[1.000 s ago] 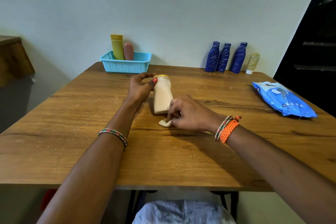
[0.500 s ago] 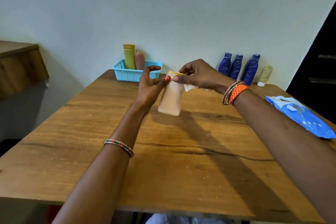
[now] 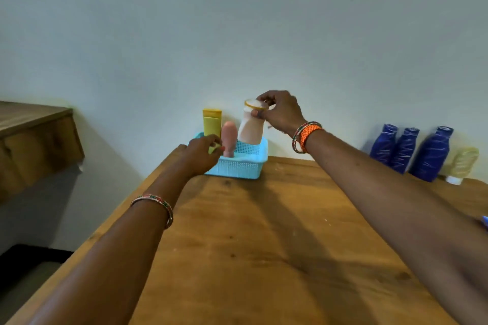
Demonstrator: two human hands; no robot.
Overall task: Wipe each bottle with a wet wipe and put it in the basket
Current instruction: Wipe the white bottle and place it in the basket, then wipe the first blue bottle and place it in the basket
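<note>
My right hand [image 3: 281, 111] grips the cream bottle [image 3: 250, 128] by its gold-rimmed top and holds it upright over the right side of the light-blue basket [image 3: 239, 165], its base at the rim. A bit of white wipe shows under that hand. Inside the basket stand a yellow tube [image 3: 211, 123] and a pink bottle [image 3: 228, 140]. My left hand [image 3: 202, 154] is at the basket's left front corner with fingers curled; whether it grips the rim I cannot tell. Three dark-blue bottles [image 3: 406, 149] and a pale yellow bottle [image 3: 462, 165] stand against the wall at the right.
The wooden table [image 3: 264, 240] runs from the wall toward me, its left edge open to the floor. A wooden shelf [image 3: 34, 137] juts out at the far left. A sliver of the blue wipe pack [image 3: 485, 220] shows at the right edge.
The cream bottle went from lying on the table, to being wiped in both hands, to upright over the basket in my right hand. My left hand left it and reached to the basket.
</note>
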